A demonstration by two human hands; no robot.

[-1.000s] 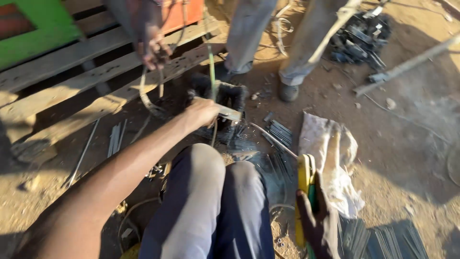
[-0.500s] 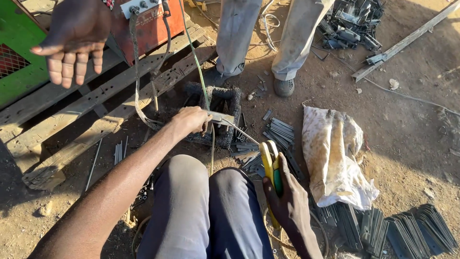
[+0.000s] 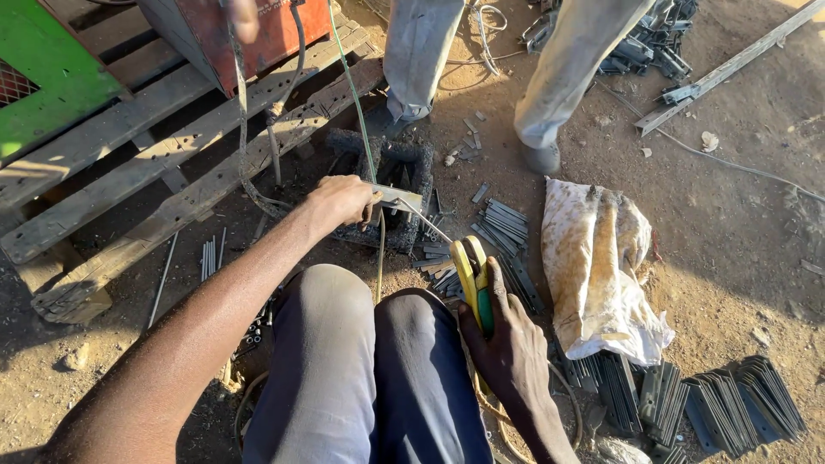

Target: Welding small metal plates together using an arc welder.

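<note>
My left hand [image 3: 342, 203] reaches forward over my knees and grips a small flat metal piece [image 3: 397, 198] lying on a dark hollow block [image 3: 411, 172]. My right hand [image 3: 507, 344] is closed around a yellow-and-green electrode holder [image 3: 473, 271]. A thin rod [image 3: 426, 224] runs from the holder up to the metal piece. A cable [image 3: 378, 258] hangs down between my knees.
Another person's legs [image 3: 550, 77] stand just beyond the block. A wooden pallet [image 3: 129, 163] carries a red box [image 3: 258, 30] and a green box [image 3: 47, 69] at the left. A stained white sack [image 3: 601, 266] and several stacks of flat metal strips [image 3: 687, 399] lie at the right.
The other person's hand at upper left has gone from view. My right hand with the holder has shifted slightly toward the block. The view has tilted and moved closer.
</note>
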